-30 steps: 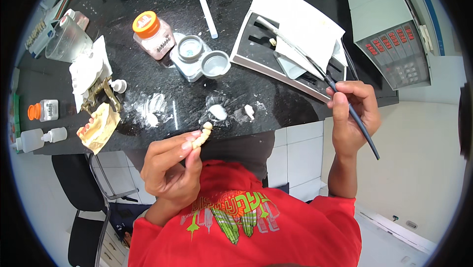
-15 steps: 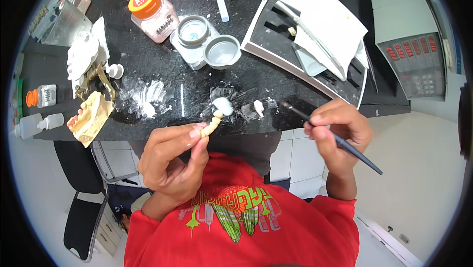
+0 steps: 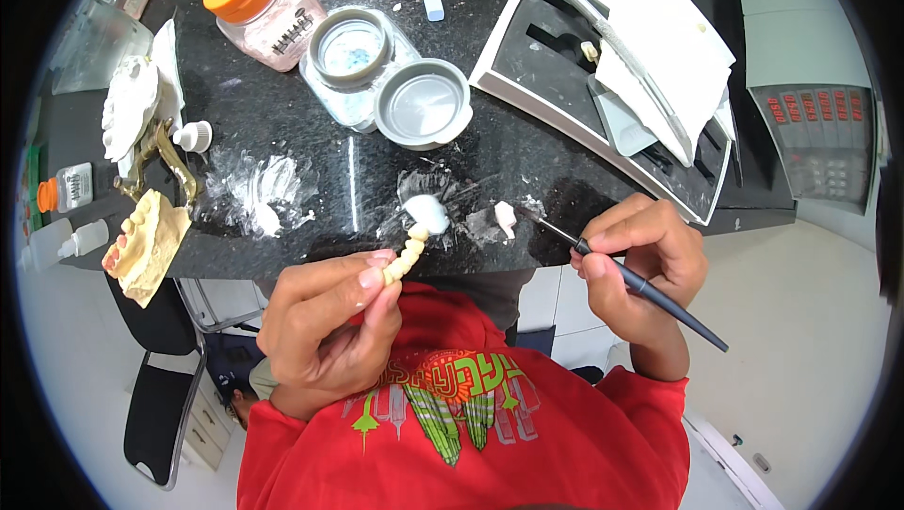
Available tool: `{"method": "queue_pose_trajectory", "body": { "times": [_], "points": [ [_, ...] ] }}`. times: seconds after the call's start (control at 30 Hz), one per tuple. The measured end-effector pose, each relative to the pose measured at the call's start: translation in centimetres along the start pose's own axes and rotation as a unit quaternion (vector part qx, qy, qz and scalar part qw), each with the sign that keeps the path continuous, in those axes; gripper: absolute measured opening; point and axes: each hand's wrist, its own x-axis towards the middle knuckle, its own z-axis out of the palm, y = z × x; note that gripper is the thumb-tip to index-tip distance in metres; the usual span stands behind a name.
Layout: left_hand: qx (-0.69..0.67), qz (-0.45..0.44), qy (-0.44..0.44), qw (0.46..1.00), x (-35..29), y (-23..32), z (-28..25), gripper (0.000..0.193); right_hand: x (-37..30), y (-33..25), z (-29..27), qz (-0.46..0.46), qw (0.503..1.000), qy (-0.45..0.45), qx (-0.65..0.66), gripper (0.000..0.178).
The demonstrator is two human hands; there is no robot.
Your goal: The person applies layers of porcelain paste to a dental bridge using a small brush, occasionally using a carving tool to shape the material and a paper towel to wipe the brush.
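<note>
Between thumb and fingers, my left hand (image 3: 325, 322) pinches a cream-coloured dental bridge (image 3: 405, 259), a short row of teeth. The bridge's far end overlaps a bluish-white mound of paste (image 3: 429, 212) in this view; I cannot tell whether they touch. My right hand (image 3: 645, 275) grips a thin brush (image 3: 664, 297) with a dark handle like a pen. Its tip points left, close beside a small pinkish lump of paste (image 3: 506, 218). Farther left, a white powdery smear (image 3: 268, 192) covers the black worktop (image 3: 311, 251).
Beyond my hands stand an open jar (image 3: 350, 48) with its grey lid (image 3: 424, 107) and an orange-capped jar (image 3: 259, 6). A yellow dental model (image 3: 151, 246) and white cast (image 3: 130, 105) sit left. At right lie a grey-lined case (image 3: 603, 105) and a device with red digits (image 3: 819, 133).
The brush tip has moved left, nearer the pinkish lump. The view has shifted closer to the worktop, so jars and case look larger. My left hand still holds the dental bridge.
</note>
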Motion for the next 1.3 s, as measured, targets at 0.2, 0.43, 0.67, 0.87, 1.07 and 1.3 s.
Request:
{"method": "queue_pose_trajectory", "body": {
  "times": [0.2, 0.43, 0.67, 0.87, 1.07, 1.3],
  "points": [
    [0.007, -0.008, -0.012, 1.000, 0.0, 0.2, 0.1, 0.025, 0.1, -0.4, -0.1, 0.043, 0.999, 0.007, -0.002, 0.020],
    [0.011, 0.000, -0.010, 1.000, 0.1, 0.1, 0.2, 0.031, 0.1, 0.1, -0.3, 0.001, 1.000, -0.002, -0.002, 0.017],
    [0.025, 0.034, 0.016, 0.999, 0.0, -0.2, 0.5, 0.036, -0.3, -0.2, 0.6, -0.027, 0.992, 0.036, 0.115, 0.024],
    [0.027, 0.024, 0.016, 0.999, 0.2, -0.1, 0.1, 0.036, 0.8, -0.9, 2.5, -0.102, 0.990, 0.004, 0.102, 0.028],
    [0.023, 0.009, 0.025, 0.999, 0.2, -0.1, 0.1, 0.034, -0.3, -1.2, 1.3, 0.047, 0.988, 0.103, 0.108, 0.015],
    [0.023, 0.002, 0.004, 1.000, 0.3, 0.1, 0.1, 0.037, -0.5, -1.2, -0.1, 0.102, 0.989, 0.057, 0.086, 0.017]
  ]
}}
